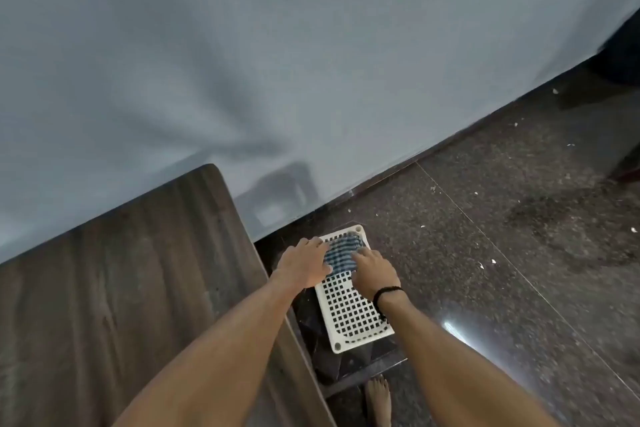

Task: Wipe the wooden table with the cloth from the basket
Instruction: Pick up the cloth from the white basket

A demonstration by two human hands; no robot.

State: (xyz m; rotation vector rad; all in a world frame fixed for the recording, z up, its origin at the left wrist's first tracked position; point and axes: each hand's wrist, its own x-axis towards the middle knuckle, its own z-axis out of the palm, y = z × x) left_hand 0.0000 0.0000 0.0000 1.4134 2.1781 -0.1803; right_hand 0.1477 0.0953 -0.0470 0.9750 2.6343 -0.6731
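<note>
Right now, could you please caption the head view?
Left hand and right hand at the cloth in the basket beside the table.

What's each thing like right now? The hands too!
basket: on the floor beside the wooden table.
cloth: bunched, in the basket's far end.
wooden table: cloth not on it yet.
left hand: touching the cloth; grip unclear.
right hand: touching the cloth; grip unclear.

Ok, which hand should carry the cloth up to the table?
Left, probably. The left hand and right hand both reach the blue striped cloth in the white basket, but the left is on the side next to the wooden table; the right would have to cross over.
</note>
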